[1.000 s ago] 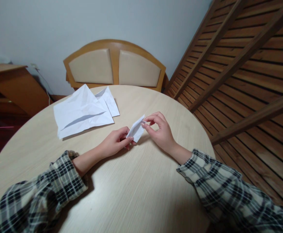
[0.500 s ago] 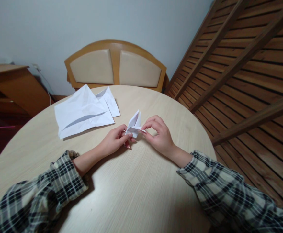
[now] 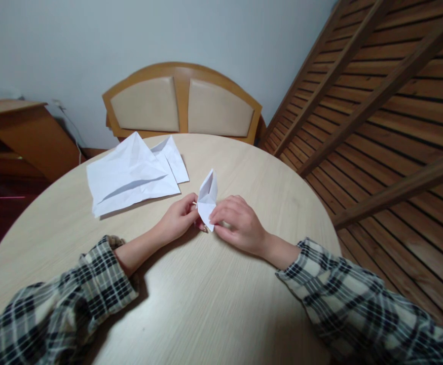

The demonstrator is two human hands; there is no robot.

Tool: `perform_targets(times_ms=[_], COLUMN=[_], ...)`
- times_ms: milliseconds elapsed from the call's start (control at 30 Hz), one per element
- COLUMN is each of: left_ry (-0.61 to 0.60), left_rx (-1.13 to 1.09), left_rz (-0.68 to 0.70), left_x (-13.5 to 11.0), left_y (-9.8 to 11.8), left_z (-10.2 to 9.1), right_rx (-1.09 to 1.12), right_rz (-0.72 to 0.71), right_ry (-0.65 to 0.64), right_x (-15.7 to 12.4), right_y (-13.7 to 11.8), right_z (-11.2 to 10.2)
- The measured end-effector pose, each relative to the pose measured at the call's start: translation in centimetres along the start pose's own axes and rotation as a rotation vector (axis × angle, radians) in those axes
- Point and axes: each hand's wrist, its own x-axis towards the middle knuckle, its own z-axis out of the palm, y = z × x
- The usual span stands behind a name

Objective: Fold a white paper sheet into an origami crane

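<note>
A small folded white paper piece (image 3: pixel 208 198) stands upright between my two hands on the round pale wooden table (image 3: pixel 191 299). My left hand (image 3: pixel 178 221) pinches its left side with curled fingers. From the right, my right hand (image 3: pixel 236 224) closes over its lower right corner, fingers pressed together on the paper. Both forearms wear plaid sleeves and rest on the tabletop.
Creased white paper sheets (image 3: pixel 130 175) lie on the table's far left part. A wooden chair with beige padded back (image 3: pixel 181 104) stands behind the table. A wooden cabinet (image 3: pixel 20 134) is at the left, and slatted wooden stairs (image 3: pixel 389 101) rise at the right.
The folded paper has turned from lying slanted to standing upright. My right hand has moved left and down, closing over the paper's lower corner; my left hand stayed almost in place.
</note>
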Motion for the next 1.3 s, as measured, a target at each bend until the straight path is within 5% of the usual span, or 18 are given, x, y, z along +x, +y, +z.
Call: perform_targets(times_ms=[400, 900, 1300], left_ry=[0.000, -0.074, -0.058], left_rx=[0.025, -0.155, -0.061], left_rz=[0.006, -0.018, 0.017], left_x=[0.2, 0.0, 0.1], left_y=[-0.2, -0.4, -0.5], left_z=[-0.3, 0.0, -0.5], right_rx=[-0.014, -0.070, -0.056], right_rz=[0.005, 0.122, 0.121], right_ry=[-0.165, -0.003, 0.017], right_x=[-0.2, -0.2, -0.4], right_y=[0.3, 1.2, 1.9], right_z=[0.2, -0.2, -0.1])
